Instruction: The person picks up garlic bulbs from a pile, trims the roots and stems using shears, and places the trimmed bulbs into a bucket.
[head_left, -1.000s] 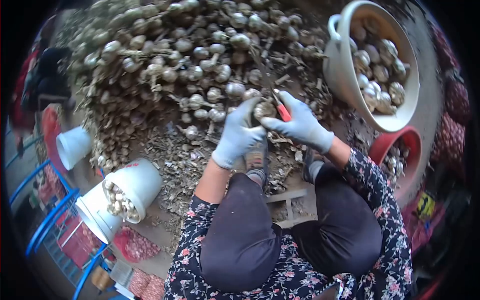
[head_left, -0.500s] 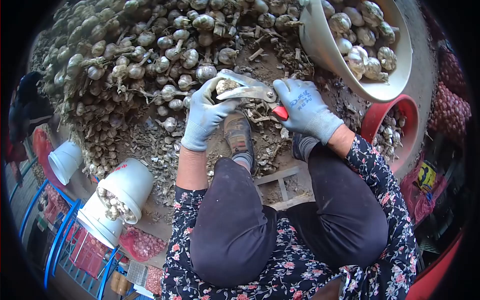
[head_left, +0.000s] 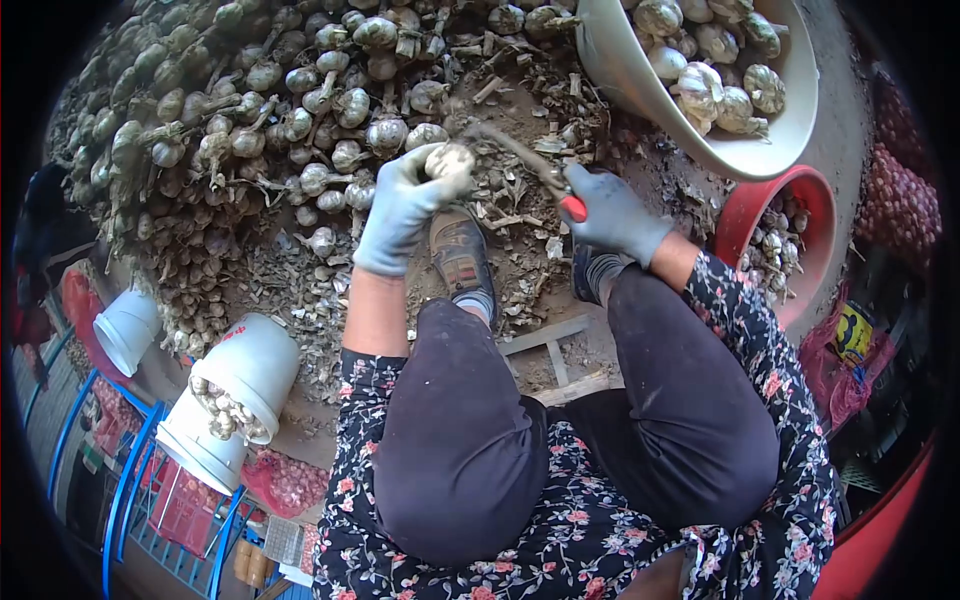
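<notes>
My left hand (head_left: 398, 212), in a grey knit glove, holds a garlic bulb (head_left: 450, 161) between thumb and fingers, above the heap's near edge. In my gloved right hand (head_left: 618, 218) is a pair of shears (head_left: 520, 150) with a red handle, the fingers wrapped round it. The blades point up and left, blurred by motion, their tips a little right of the bulb. A large heap of garlic (head_left: 250, 140) with dry stalks lies ahead and to the left. Loose skins and cut stalks cover the ground below my hands.
A tilted cream bucket (head_left: 620, 75) of garlic bulbs stands at upper right, beside a red tub (head_left: 827, 235) with smaller bulbs. White buckets (head_left: 262, 362) lie at left near a blue metal frame (head_left: 125, 500). Red net sacks (head_left: 900, 205) line the right edge.
The shears have come away from the bulb, swinging upward and turning edge-on. My right hand has shifted slightly right and down; my left hand still holds the bulb. The whole view has shifted slightly.
</notes>
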